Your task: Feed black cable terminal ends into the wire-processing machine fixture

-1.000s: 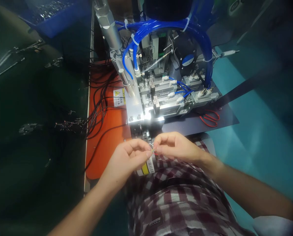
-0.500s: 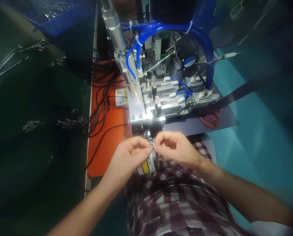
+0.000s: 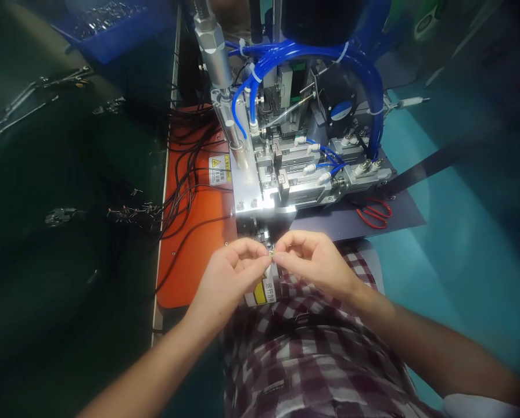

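Observation:
Thin wires (image 3: 271, 253), pale and yellowish, show between my fingertips just in front of the machine. My left hand (image 3: 233, 273) pinches them from the left with thumb and forefinger. From the right, my right hand (image 3: 314, 261) pinches at the same spot, its fingers curled and almost touching the left ones. How many strands there are I cannot make out. Directly beyond the fingertips is a small metal fixture (image 3: 265, 235) at the front of the pneumatic machine (image 3: 301, 197). A yellow and white label (image 3: 266, 292) lies below the hands.
Black cables (image 3: 185, 191) run over the orange base plate (image 3: 183, 278) to bared wire ends (image 3: 129, 213) on the dark table at left. Red-handled scissors or pliers (image 3: 375, 213) lie at right. A blue bin (image 3: 107, 49) of small metal parts stands far left; blue air hoses (image 3: 303, 49) arch above.
The fingertips of both hands have come slightly closer together, and less wire shows between them. The camera view has shifted a little, so the machine sits slightly further right.

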`<action>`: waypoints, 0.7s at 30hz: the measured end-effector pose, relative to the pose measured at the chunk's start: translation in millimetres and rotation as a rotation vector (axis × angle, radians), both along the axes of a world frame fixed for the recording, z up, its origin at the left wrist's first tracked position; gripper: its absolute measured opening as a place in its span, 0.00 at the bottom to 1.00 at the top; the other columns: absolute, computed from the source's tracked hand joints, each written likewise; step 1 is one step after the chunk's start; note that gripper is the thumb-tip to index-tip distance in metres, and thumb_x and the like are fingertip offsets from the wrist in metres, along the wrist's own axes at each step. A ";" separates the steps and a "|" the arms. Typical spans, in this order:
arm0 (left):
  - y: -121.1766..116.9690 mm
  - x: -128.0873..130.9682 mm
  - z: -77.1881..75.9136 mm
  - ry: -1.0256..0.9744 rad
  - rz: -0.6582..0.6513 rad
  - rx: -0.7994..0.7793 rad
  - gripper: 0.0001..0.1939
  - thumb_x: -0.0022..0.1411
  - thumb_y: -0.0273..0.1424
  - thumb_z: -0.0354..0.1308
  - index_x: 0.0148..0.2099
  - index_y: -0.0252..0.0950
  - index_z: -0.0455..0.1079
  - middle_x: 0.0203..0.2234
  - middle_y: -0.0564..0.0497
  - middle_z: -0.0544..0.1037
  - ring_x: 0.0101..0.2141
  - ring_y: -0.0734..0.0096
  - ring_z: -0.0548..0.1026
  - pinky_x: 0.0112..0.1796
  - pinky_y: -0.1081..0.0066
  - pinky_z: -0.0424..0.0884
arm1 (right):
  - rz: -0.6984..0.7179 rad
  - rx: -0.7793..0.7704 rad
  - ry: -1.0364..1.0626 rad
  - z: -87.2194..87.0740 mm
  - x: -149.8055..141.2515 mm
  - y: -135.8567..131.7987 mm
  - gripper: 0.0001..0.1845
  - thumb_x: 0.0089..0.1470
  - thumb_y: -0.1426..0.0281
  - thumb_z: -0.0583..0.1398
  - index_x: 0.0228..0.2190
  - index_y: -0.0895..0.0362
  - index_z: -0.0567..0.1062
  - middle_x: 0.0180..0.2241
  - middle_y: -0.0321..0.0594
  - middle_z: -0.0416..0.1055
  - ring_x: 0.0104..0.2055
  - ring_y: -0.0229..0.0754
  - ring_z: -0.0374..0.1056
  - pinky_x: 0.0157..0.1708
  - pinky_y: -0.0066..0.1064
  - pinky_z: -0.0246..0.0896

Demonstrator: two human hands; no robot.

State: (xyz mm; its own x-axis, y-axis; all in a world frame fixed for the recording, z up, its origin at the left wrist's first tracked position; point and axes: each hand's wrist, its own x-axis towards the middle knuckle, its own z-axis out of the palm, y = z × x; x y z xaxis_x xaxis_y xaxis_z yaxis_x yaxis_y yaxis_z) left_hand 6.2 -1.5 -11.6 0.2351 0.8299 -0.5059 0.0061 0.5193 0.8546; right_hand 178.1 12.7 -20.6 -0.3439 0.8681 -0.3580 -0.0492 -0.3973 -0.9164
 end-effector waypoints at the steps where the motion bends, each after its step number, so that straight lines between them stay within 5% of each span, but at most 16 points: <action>1: -0.2 1.2 0.3 -0.022 0.018 -0.012 0.08 0.57 0.34 0.62 0.33 0.34 0.68 0.15 0.61 0.57 0.18 0.83 0.52 0.20 0.79 0.47 | -0.013 -0.005 0.011 -0.8 -1.4 -1.9 0.14 0.47 0.61 0.66 0.25 0.58 0.70 0.14 0.26 0.58 0.15 0.29 0.51 0.14 0.24 0.45; 4: -1.0 4.7 0.5 -0.096 0.066 -0.062 0.08 0.57 0.33 0.62 0.33 0.35 0.67 0.15 0.61 0.55 0.18 0.83 0.50 0.20 0.79 0.46 | -0.092 0.048 0.010 -7.0 -7.3 -11.3 0.12 0.50 0.64 0.64 0.24 0.57 0.69 0.15 0.27 0.58 0.15 0.30 0.51 0.15 0.24 0.46; 9: -2.0 5.7 -0.8 -0.113 0.100 -0.076 0.08 0.57 0.32 0.61 0.33 0.35 0.67 0.14 0.62 0.54 0.18 0.83 0.50 0.20 0.78 0.46 | -0.167 0.443 -0.209 -14.6 -8.8 -20.1 0.07 0.50 0.73 0.61 0.23 0.58 0.70 0.24 0.34 0.65 0.23 0.32 0.58 0.23 0.27 0.53; 16: -1.7 2.9 -0.1 -0.020 0.022 -0.026 0.08 0.56 0.33 0.62 0.33 0.34 0.69 0.14 0.61 0.56 0.17 0.83 0.51 0.20 0.78 0.48 | 0.055 0.125 -0.034 5.8 11.6 9.3 0.11 0.51 0.64 0.62 0.25 0.59 0.71 0.18 0.29 0.60 0.19 0.31 0.53 0.19 0.25 0.48; 21: -2.7 3.8 2.1 -0.036 0.015 -0.019 0.08 0.56 0.33 0.62 0.33 0.34 0.69 0.14 0.61 0.57 0.17 0.84 0.52 0.20 0.78 0.50 | 0.136 0.027 0.032 1.1 10.6 14.2 0.14 0.46 0.63 0.66 0.24 0.60 0.71 0.17 0.29 0.61 0.19 0.30 0.52 0.19 0.25 0.45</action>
